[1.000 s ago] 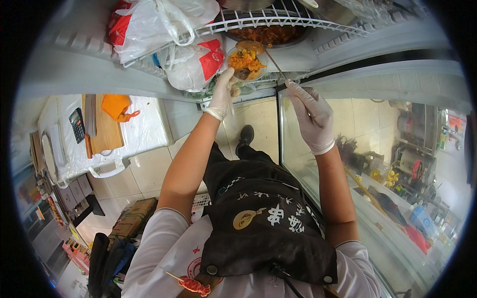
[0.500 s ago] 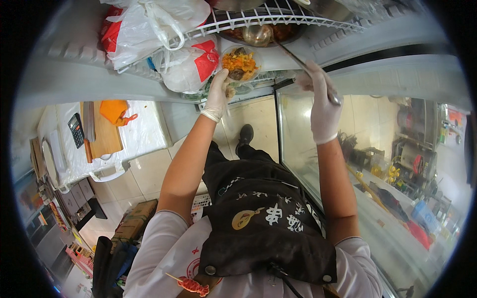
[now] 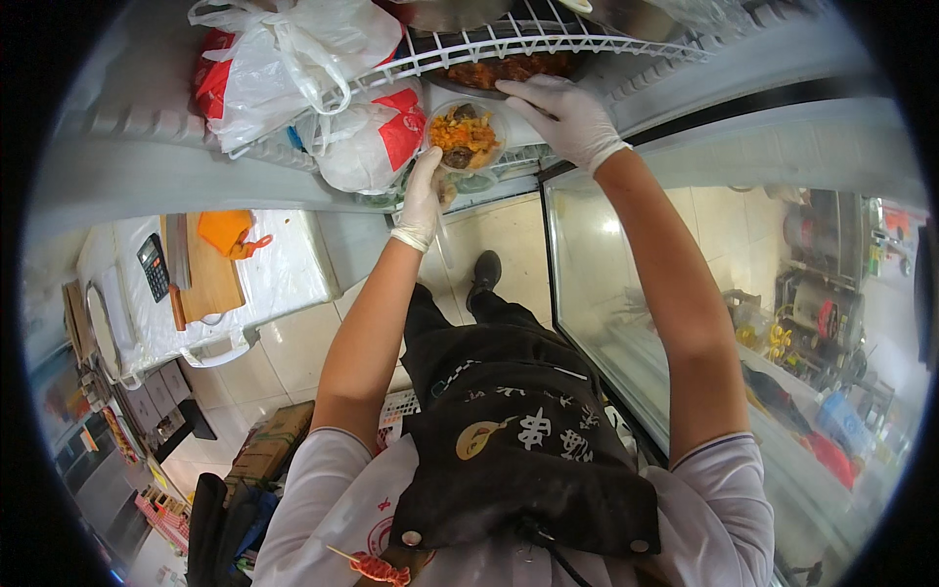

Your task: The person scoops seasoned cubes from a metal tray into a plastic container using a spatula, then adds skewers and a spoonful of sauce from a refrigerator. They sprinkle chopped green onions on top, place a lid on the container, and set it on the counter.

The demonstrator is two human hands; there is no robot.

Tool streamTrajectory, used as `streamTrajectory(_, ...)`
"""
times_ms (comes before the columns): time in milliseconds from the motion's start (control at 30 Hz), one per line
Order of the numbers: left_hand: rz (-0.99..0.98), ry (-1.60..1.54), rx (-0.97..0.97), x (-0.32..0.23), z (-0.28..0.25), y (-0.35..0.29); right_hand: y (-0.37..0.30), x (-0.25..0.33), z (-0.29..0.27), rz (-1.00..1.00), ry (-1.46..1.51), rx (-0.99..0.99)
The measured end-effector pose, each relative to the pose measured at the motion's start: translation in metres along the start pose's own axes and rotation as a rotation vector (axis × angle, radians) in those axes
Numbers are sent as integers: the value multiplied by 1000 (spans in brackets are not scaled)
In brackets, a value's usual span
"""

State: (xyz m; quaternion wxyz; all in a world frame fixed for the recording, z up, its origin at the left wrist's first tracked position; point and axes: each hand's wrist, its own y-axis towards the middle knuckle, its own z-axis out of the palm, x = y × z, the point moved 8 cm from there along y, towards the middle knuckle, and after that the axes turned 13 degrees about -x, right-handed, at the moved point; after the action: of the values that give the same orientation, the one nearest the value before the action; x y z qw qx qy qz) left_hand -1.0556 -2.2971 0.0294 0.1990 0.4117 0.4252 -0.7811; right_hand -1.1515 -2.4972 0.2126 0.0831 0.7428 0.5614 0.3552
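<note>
My left hand [image 3: 423, 202], in a white glove, holds a round clear plastic bowl [image 3: 504, 135] by its near left side. Orange shreds and dark brown chunks of food [image 3: 464, 137] fill the bowl. To the right of it, my gloved right hand [image 3: 565, 119] is at the near edge of a dark pan [image 3: 452, 86]. Its fingers stretch leftward with the thumb apart, and no tool shows in it. Reddish-brown food [image 3: 509, 70] lies in the pan, partly hidden by the wire shelf above. The ladle is out of sight.
A white wire shelf [image 3: 489, 45] crosses above the pan. White and red plastic bags [image 3: 357, 147] crowd the left of the fridge. Its glass door [image 3: 626, 323] stands open at right. At left, a white-covered table [image 3: 293, 264] bears a cutting board [image 3: 210, 279], knife and calculator [image 3: 153, 266].
The ladle that my right hand held over the pan is gone from view. That hand has moved up and left to the pan's edge. My left hand keeps the bowl, slightly lower.
</note>
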Motion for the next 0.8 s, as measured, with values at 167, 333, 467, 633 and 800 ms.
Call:
streamTrajectory(167, 1, -2, 38, 1, -1, 3, -6, -18, -34, 290, 258, -2)
streamTrajectory(333, 15, 9, 26, 3, -3, 3, -5, -22, -31, 337, 220, 8)
streamTrajectory(467, -19, -5, 70, 6, -4, 10, -13, -54, -13, 779, 573, 32)
streamTrajectory(633, -14, -28, 34, 8, -8, 13, -9, -83, -8, 878, 741, -7)
streamTrajectory(800, 1, -31, 37, 7, -5, 9, -9, -85, -1, 780, 724, 66)
